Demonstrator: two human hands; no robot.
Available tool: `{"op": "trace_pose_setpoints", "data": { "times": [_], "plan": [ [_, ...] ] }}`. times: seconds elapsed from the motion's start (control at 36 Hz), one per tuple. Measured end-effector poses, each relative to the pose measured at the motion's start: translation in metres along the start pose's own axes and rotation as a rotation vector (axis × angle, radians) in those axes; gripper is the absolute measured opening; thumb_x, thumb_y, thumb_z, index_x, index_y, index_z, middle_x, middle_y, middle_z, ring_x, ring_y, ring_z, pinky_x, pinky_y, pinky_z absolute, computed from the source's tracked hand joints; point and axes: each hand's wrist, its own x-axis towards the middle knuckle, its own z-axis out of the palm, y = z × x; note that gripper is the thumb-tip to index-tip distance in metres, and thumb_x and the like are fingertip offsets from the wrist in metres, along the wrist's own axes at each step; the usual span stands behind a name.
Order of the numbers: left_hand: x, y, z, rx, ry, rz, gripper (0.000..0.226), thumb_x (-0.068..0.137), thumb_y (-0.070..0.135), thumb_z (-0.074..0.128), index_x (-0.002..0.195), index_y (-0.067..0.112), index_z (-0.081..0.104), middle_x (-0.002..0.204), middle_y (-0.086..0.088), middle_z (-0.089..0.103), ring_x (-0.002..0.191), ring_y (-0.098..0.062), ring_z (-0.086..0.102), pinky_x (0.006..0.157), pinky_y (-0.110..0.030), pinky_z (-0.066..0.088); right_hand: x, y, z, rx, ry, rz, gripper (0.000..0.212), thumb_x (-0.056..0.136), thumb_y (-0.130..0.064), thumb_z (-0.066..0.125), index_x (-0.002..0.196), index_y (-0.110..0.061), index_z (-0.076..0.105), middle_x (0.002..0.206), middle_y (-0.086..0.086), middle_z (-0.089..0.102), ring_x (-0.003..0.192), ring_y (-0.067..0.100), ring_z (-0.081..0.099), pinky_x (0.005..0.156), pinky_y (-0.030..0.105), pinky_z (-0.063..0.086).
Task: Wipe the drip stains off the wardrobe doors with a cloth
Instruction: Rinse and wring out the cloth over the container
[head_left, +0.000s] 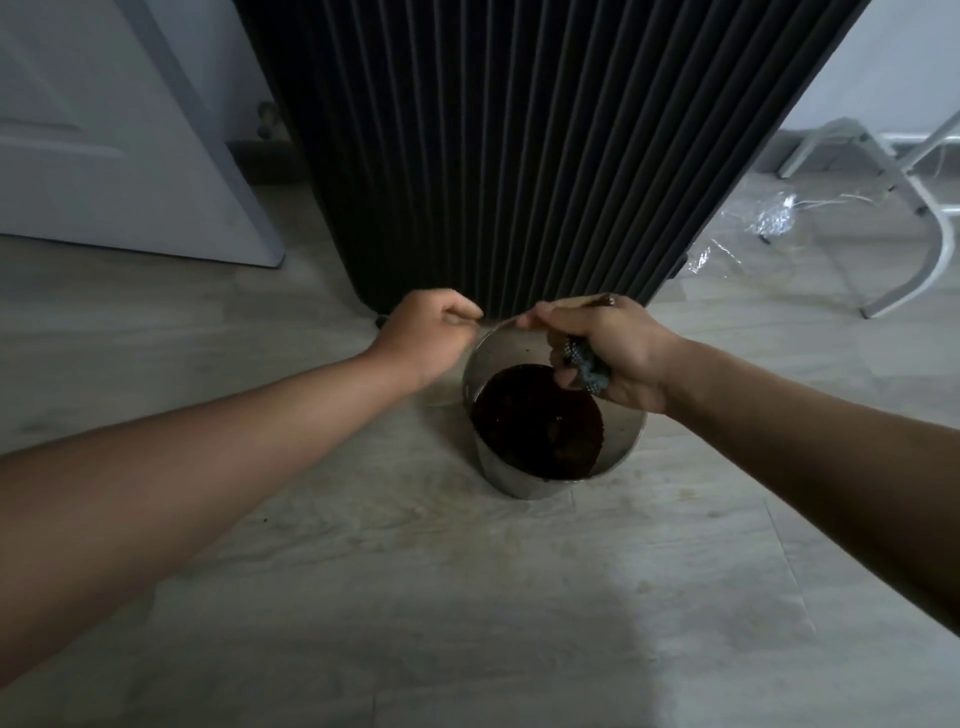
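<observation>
Both forearms come in from the lower corners, the left forearm and the right forearm, and they meet above a metal pot that stands on the floor.

The cloth is a small dark bundle with pale dots. It is held in the right hand, squeezed between the curled fingers and the palm, and it hangs over the inside of the pot, above the dark liquid. The same hand also holds a brown stick under the thumb; what kind of tool it is, I cannot tell.

The left hand is at the far left side of the pot rim. Its fingers are curled, and thumb and forefinger pinch a thin wire that runs across to the fingertips of the right hand. Whether this wire is the handle of the pot is not clear. The two hands are close to each other but do not touch.

Just behind the pot stands the wardrobe, dark, with narrow vertical ribs on its doors. In this dim light, stains on the ribs cannot be made out.

At the left a white door stands open. At the right, on the floor, lies clear plastic wrap, and beside it are the white legs of a frame.
</observation>
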Motion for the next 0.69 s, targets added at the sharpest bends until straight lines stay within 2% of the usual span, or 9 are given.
{"op": "trace_pose_setpoints", "data": {
  "times": [0.11,0.19,0.25,0.33,0.39,0.42,0.47,0.53,0.69],
  "plan": [
    [0.0,-0.01,0.012,0.101,-0.114,-0.159,0.03,0.1,0.032,0.064,0.113,0.006,0.07,0.105,-0.012,0.072,0.103,-0.026,0.069,0.091,-0.038,0.056,-0.005,0.0,0.006,-0.077,-0.054,0.029,0.045,0.078,-0.048,0.078,0.088,-0.007,0.065,0.069,0.002,0.049,0.056,0.013,0.044,0.047,0.025,0.032],
    [-0.005,-0.012,0.014,0.086,-0.221,-0.223,0.029,0.103,0.033,0.06,0.119,0.01,0.067,0.1,-0.009,0.071,0.087,-0.022,0.069,0.064,-0.029,0.053,-0.004,0.0,0.012,-0.011,-0.071,0.019,0.01,0.096,-0.016,0.064,0.089,-0.011,0.059,0.073,0.006,0.048,0.056,0.015,0.043,0.039,0.021,0.03],
    [-0.003,-0.014,0.013,0.075,-0.23,-0.236,0.032,0.104,0.028,0.059,0.133,0.015,0.061,0.104,-0.002,0.069,0.089,-0.019,0.07,0.061,-0.027,0.054,-0.005,-0.003,0.012,0.068,-0.098,-0.002,0.015,0.097,0.004,0.053,0.102,-0.006,0.063,0.079,0.009,0.054,0.059,0.015,0.048,0.04,0.019,0.037],
    [-0.001,-0.02,0.008,0.059,-0.258,-0.28,0.038,0.104,0.025,0.058,0.142,0.017,0.055,0.109,-0.002,0.068,0.096,-0.022,0.072,0.069,-0.03,0.056,-0.007,-0.005,0.009,0.205,-0.259,-0.033,0.037,0.091,0.015,0.047,0.124,0.004,0.062,0.09,0.013,0.065,0.078,0.02,0.066,0.071,0.032,0.063],
    [-0.001,-0.024,0.005,0.049,-0.299,-0.304,0.028,0.105,0.029,0.058,0.13,0.018,0.061,0.11,-0.006,0.071,0.091,-0.02,0.071,0.068,-0.029,0.054,-0.008,-0.006,0.007,0.242,-0.327,-0.061,0.048,0.086,0.014,0.048,0.131,0.004,0.059,0.101,0.013,0.068,0.098,0.024,0.069,0.096,0.042,0.058],
    [0.0,-0.026,0.005,0.045,-0.317,-0.311,0.025,0.105,0.032,0.057,0.124,0.018,0.063,0.113,-0.008,0.072,0.088,-0.019,0.069,0.068,-0.029,0.053,-0.007,-0.007,0.008,0.267,-0.325,-0.069,0.048,0.085,0.012,0.049,0.132,0.003,0.059,0.108,0.014,0.068,0.102,0.024,0.069,0.096,0.041,0.058],
    [0.002,-0.03,0.004,0.035,-0.341,-0.319,0.024,0.104,0.037,0.057,0.118,0.019,0.064,0.115,-0.01,0.073,0.084,-0.017,0.068,0.066,-0.028,0.05,-0.005,-0.007,0.01,0.306,-0.278,-0.078,0.045,0.088,0.007,0.051,0.132,0.001,0.058,0.111,0.014,0.07,0.093,0.02,0.069,0.073,0.026,0.061],
    [0.004,-0.033,0.004,0.037,-0.361,-0.323,0.026,0.104,0.04,0.057,0.117,0.02,0.064,0.114,-0.01,0.073,0.083,-0.016,0.068,0.065,-0.027,0.049,-0.005,-0.008,0.012,0.316,-0.238,-0.098,0.045,0.091,-0.002,0.053,0.136,-0.001,0.054,0.095,0.01,0.066,0.071,0.011,0.057,0.047,0.013,0.044],
    [0.006,-0.036,0.0,0.034,-0.37,-0.313,0.029,0.102,0.043,0.06,0.123,0.023,0.063,0.105,-0.001,0.074,0.09,-0.017,0.074,0.068,-0.028,0.052,-0.009,-0.017,0.018,0.198,-0.197,-0.16,0.033,0.099,-0.04,0.053,0.11,-0.012,0.068,0.066,-0.003,0.037,0.057,0.009,0.028,0.035,0.015,0.021]
  ]
}}
